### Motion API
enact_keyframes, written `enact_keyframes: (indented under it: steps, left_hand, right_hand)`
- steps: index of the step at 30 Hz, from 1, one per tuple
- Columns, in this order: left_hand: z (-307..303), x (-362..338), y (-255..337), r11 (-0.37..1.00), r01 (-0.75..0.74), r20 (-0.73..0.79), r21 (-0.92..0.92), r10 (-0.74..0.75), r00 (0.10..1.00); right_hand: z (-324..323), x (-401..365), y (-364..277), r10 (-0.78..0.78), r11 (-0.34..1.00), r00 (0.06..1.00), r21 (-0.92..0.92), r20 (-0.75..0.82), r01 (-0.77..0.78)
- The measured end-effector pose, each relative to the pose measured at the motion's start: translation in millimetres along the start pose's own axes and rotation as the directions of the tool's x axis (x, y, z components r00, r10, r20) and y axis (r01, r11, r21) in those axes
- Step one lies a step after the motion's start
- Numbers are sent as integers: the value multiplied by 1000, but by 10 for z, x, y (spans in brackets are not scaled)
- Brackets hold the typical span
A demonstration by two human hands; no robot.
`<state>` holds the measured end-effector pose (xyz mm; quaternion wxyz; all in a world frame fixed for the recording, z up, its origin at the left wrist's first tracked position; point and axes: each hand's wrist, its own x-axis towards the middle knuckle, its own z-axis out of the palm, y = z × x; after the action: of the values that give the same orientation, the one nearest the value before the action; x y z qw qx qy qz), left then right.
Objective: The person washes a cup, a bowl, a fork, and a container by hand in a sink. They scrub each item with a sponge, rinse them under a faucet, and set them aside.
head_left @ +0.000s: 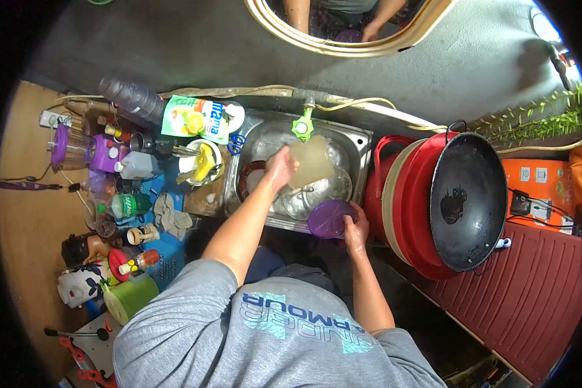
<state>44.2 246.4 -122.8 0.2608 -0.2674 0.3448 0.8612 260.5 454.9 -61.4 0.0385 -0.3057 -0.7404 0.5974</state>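
Note:
My left hand (281, 169) is over the sink (359, 139), closed on the edge of a pale, yellowish flat piece (313, 161), whose kind I cannot make out. My right hand (357, 231) grips a round purple plastic dish (330, 218) by its rim at the front right of the sink. Just above the pale piece is the green-handled faucet (302, 127). Clear, round dishware (297, 204) lies in the basin below, partly hidden by the pale piece. A dark red-brown bowl (244, 178) sits at the basin's left side.
A black wok (469, 200) leans against large red basins (410, 207) right of the sink. On the left stand a dish-soap pouch (191, 118), a white container with a yellow item (204, 161), a green bottle (126, 205) and a purple blender (107, 155). A mirror (355, 45) hangs above.

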Motion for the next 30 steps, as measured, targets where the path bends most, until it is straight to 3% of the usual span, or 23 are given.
enact_keyframes:
  steps: [1,3,8,11,12,13,14,15,16,17,19,20,22,23,24,26,27,28,29,30]
  left_hand:
    - [-106,-41,18,1000,-1,2,9,1,1000]
    - [-318,-172,39,988,-41,31,-148,46,998]
    - [-361,-325,-19,973,-68,21,-221,74,997]
    - [-137,-111,-147,999,-44,142,0,44,989]
    - [38,-28,-176,954,-71,72,293,52,996]
    - [207,41,-189,826,-69,6,559,79,997]
    - [308,151,-176,829,-64,4,555,75,997]
    - [394,259,-158,424,-361,325,831,159,932]
    - [466,262,-147,-92,-608,614,789,65,787]
    - [489,205,-159,-86,-605,611,791,71,789]
    - [714,-111,-61,-575,-567,669,589,-47,742]
    - [777,-212,11,-573,-565,668,593,-41,743]
    - [747,-334,197,-657,-566,513,498,-303,803]
    - [530,-189,184,-654,-515,541,554,-187,820]
    - [463,-237,183,-653,-517,532,554,-200,823]
    - [399,-286,227,-680,-543,709,493,-49,703]
    - [366,-307,247,-587,-664,772,463,-102,628]
    - [349,-310,285,-584,-669,774,459,-107,624]
    - [327,-314,311,-613,-644,726,457,-161,668]
    - [333,-304,319,-644,-620,673,449,-213,709]
  right_hand:
    - [-2,-6,-21,0,1000,1000,8,-4,0]
    - [6,-26,-59,-58,995,998,-78,-33,55]
    - [44,48,234,-39,999,998,4,-39,39]
    - [28,45,223,-37,999,998,-29,-45,35]
    - [23,42,189,-39,998,998,-48,-50,36]
    - [3,30,91,-36,998,998,-53,-51,33]
    - [-31,12,-59,7,995,1000,-95,-11,-8]
    - [-57,-3,-135,52,989,998,-140,30,-47]
    - [-60,5,-73,53,988,998,-148,33,-48]
    - [-51,34,8,8,997,1000,-79,24,-6]
    - [-60,89,51,-43,999,999,-13,17,43]
    - [-68,98,49,-43,999,999,-25,0,43]
    - [-132,143,34,-41,999,999,-36,-24,40]
    - [-152,154,34,-34,999,999,-31,-12,34]
    - [-164,135,63,-24,999,1000,-24,1,24]
    - [-140,173,120,-53,997,999,63,1,53]
    - [-154,160,52,-3,1000,1000,7,-5,3]
    - [-185,155,28,49,997,999,-52,-19,-50]
    - [-220,172,33,52,997,998,-54,-26,-54]
    - [-234,216,73,-43,994,998,-97,-40,39]
